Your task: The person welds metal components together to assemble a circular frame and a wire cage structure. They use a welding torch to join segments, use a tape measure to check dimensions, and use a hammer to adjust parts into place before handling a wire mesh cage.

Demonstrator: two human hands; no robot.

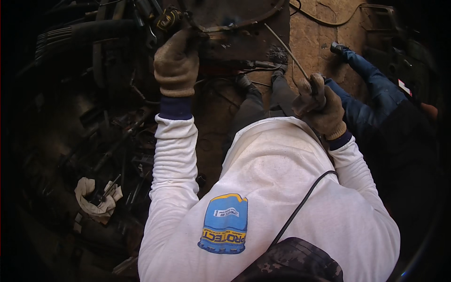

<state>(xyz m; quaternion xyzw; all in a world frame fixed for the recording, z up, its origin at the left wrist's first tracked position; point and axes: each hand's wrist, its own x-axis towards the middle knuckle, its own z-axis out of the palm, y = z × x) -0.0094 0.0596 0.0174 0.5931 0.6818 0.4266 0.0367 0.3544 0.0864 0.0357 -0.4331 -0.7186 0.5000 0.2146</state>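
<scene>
My right hand, in a brown work glove, is closed around the lower end of a long thin pale rod that looks like a welding rod. The rod slants up and left toward the dark metal table; whatever grips it inside the glove is hidden. My left hand, gloved the same way, is curled at the table's left edge. Its fingertips disappear into shadow, so what they hold is hidden. Just beyond it sits a yellow and black tape measure, beside a wrench.
A curved metal strip lies on the table. To the right stands another person in blue trousers. A cable crosses the brown floor. Dark metal scraps and a pale crumpled cloth lie at the left.
</scene>
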